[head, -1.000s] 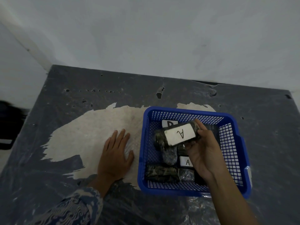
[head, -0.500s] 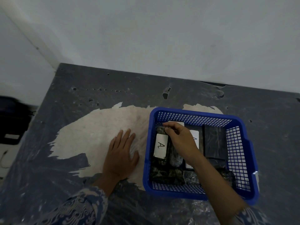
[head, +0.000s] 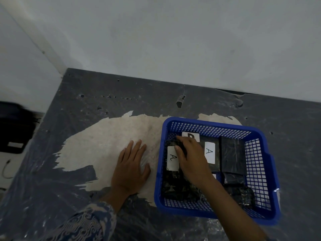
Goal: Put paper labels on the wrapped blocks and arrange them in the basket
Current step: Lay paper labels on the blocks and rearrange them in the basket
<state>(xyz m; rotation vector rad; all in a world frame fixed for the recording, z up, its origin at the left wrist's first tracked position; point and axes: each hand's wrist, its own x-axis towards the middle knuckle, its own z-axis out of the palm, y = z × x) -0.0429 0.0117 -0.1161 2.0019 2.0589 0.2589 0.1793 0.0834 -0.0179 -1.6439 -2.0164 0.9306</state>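
Two hands in the head view. Left hand (head: pixel 131 168) flat on the desk (head: pixel 73 185), fingers spread, just left of the blue basket (head: pixel 271 173) near the front edge. Right hand (head: pixel 191 159) inside the basket, fingers curled round a wrapped block (head: pixel 172 160) labelled A at the left wall. Beside it another A-labelled block (head: pixel 210 153), then an unlabelled dark block (head: pixel 233 155).

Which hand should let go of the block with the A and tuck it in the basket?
The right hand. It already grips the A block inside the blue basket. The left hand lies flat on the table, outside the basket.
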